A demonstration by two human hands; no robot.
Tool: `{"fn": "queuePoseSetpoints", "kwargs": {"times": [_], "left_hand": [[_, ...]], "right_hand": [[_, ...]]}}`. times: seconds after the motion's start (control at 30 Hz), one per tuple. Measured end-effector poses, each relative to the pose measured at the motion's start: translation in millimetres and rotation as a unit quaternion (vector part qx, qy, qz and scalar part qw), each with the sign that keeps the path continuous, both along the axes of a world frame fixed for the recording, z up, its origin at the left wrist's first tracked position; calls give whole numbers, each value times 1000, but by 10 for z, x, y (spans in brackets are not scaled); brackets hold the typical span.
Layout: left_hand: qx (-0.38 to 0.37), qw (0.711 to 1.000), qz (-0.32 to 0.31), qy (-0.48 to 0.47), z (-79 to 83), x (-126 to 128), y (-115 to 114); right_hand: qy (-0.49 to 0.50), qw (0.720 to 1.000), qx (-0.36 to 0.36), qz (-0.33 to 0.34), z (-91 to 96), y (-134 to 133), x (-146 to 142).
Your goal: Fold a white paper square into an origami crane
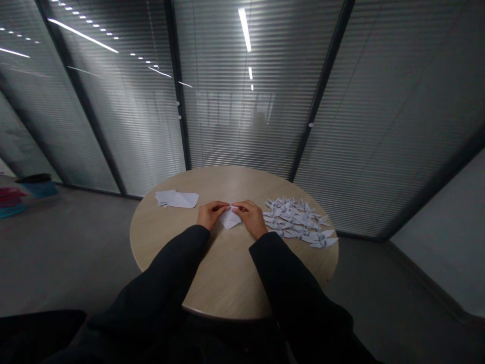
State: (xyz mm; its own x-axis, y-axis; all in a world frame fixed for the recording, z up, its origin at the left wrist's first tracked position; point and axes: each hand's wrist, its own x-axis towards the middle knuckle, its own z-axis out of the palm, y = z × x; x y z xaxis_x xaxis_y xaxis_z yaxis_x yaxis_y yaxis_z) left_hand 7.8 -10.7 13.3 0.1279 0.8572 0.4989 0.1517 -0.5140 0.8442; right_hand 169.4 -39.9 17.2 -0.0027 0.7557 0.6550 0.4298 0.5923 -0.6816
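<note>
While a folded white paper piece (230, 220) is over the middle of the round pale-wood table (227, 283), the bare left hand (209, 214) and bare right hand (251, 217) pinch its far tip.
Both grasp it firmly; flat white paper sheets (184, 200) lie left, clustered white folded-paper cranes (297, 220) right.

Rounded desk (227, 275), pale wood-look top. Far left: small batch of white paper sheets (184, 200), lying flat, overlapping unevenly. Right side: big cluster of white paper cranes (299, 221), packed close in rough rows, nearest ones right by the edge. Sheets and cranes well apart.
</note>
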Motion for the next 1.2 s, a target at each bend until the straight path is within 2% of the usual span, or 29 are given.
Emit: {"fn": "queuePoseSetpoints", "kwargs": {"times": [0.17,0.4,0.83,0.97,1.2], "left_hand": [[-2,1000,5,1,-17,4,8],[-5,1000,-28,14,-50,2,39],[34,997,17,60,-3,12,-12],[38,997,17,61,-11,14,3],[39,995,-28,86,-57,-1,72]], "right_hand": [[-41,999,15,-9,-11,-9,2],[-50,998,29,-24,-21,4,17],[-66,997,20,-37,-45,24,10],[-32,999,18,-26,-63,47,11],[98,995,-25,5,-58,99,33]]}}
